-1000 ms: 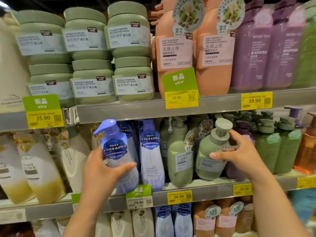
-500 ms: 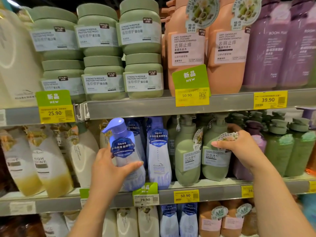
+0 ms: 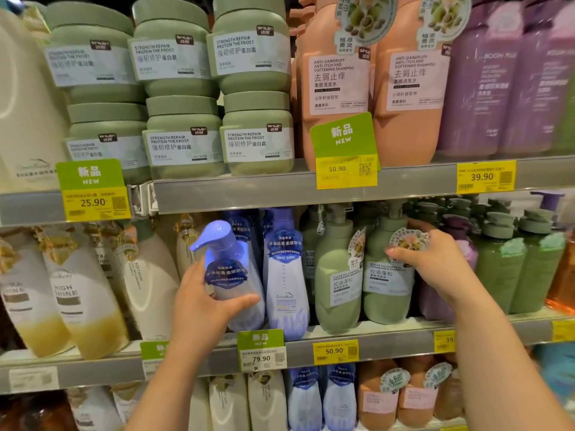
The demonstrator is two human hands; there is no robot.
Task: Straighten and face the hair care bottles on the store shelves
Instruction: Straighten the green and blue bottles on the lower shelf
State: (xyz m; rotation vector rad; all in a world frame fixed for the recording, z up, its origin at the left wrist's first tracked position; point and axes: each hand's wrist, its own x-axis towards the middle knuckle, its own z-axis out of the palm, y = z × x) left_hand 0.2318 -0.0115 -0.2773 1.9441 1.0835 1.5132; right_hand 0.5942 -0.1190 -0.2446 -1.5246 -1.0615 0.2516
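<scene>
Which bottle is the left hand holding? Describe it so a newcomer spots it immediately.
Find the middle shelf, above the green 79.90 price tag. The left hand grips a blue pump bottle there. Unlike its upright blue neighbour, it tilts, spout pointing left.

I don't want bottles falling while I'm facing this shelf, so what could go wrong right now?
The blue pump bottle in your left hand leans near the shelf lip; letting go early could tip it off. Your right hand grips the green shampoo bottle high up, packed tightly against neighbours, so twisting may knock them askew.
</scene>
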